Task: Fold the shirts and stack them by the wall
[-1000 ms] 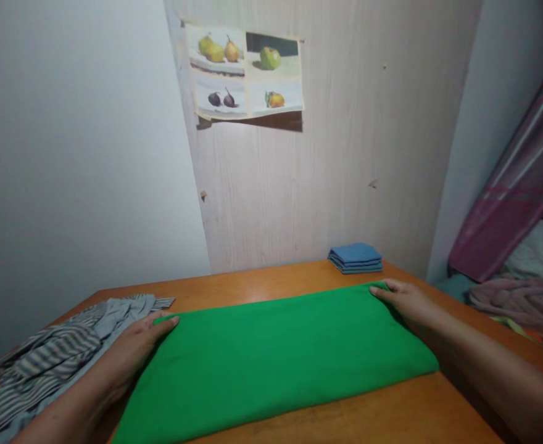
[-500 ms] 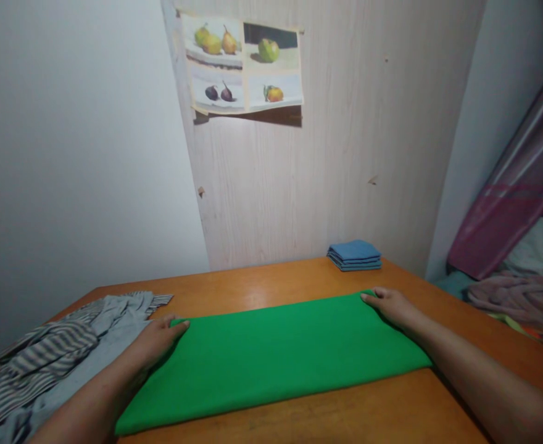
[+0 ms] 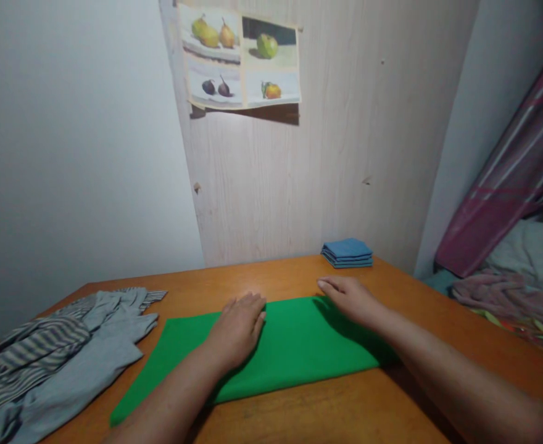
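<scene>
A folded green cloth (image 3: 294, 345) lies flat as a long strip across the near part of the table. My left hand (image 3: 239, 324) rests palm down on it, left of its middle, fingers stretched out toward the far edge. Over the cloth's far right part is my right hand (image 3: 350, 299), its fingers extended and a shadow beneath it; no grip on the fabric shows. My right forearm hides part of the cloth's right end, and my left forearm crosses its near left edge.
At left lies a crumpled grey and striped garment (image 3: 77, 345). A stack of folded blue cloths (image 3: 348, 253) sits at the far right of the orange-brown table (image 3: 299, 419). Beyond the table's right side are a pink-purple curtain (image 3: 489, 197) and a heap of fabrics (image 3: 498, 296).
Both hands have let go of the green cloth's far corners. My left hand has moved right onto the cloth; my right hand has moved left over it. The view has shifted slightly.
</scene>
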Demonstrator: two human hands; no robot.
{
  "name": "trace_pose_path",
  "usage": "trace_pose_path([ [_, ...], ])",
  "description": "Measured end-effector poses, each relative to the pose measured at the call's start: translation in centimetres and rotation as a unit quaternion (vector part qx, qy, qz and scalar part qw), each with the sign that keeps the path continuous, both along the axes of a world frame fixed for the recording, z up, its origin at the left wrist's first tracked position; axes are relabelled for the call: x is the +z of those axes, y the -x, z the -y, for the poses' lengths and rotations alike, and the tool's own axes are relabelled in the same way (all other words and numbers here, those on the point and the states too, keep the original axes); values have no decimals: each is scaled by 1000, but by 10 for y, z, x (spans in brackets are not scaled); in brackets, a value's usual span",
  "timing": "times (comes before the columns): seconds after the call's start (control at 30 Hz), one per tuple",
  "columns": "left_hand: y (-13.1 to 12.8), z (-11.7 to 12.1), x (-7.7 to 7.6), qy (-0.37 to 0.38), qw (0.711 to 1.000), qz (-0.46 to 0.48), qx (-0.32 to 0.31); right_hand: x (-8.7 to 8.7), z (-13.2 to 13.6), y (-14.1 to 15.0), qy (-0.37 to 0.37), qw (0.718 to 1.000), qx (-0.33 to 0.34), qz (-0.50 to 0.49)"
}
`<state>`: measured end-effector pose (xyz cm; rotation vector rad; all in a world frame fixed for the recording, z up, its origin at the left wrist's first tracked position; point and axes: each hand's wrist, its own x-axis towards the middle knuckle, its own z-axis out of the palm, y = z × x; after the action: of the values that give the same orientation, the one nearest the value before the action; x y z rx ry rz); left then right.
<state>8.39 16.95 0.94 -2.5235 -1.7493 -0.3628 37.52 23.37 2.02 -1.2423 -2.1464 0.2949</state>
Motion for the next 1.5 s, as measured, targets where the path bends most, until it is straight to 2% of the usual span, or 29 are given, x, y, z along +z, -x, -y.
trace_pose_path([
  [0.07, -13, 0, -10, 22, 1000, -14, -14, 3, 13, 35, 3, 999, 39, 33],
  [0.17, -17, -1, -26, 47, 998, -30, -16, -11, 26, 75, 16, 992, 82, 91],
  [0.27, -15, -3, -35, 65, 997, -37, -6, -34, 27, 93, 52, 982, 103, 151],
  [0.37, -15, -3, -37, 68, 997, -38, 4, -50, 24, 94, 81, 975, 104, 177],
  [0.47, -17, -3, -36, 71, 997, -37, 8, -52, 23, 91, 90, 973, 105, 184],
  [0.63, -17, -5, -36, 71, 996, -41, 21, -44, 27, 87, 92, 973, 103, 188],
  [0.8, -15, -8, -38, 69, 997, -41, 19, -41, 31, 71, 98, 972, 82, 197],
  [0.93, -15, -8, -39, 67, 996, -48, 25, -37, 31, 50, 112, 971, 50, 203],
  [1.07, -15, -8, -40, 65, 996, -53, 26, -35, 28, 26, 120, 969, -15, 214],
  [1.3, -14, -10, -39, 71, 996, -47, 24, -47, 12, -19, 145, 959, -104, 218],
  [1.5, -13, -10, -40, 76, 996, -40, 23, -56, 3, -32, 147, 960, -112, 211],
])
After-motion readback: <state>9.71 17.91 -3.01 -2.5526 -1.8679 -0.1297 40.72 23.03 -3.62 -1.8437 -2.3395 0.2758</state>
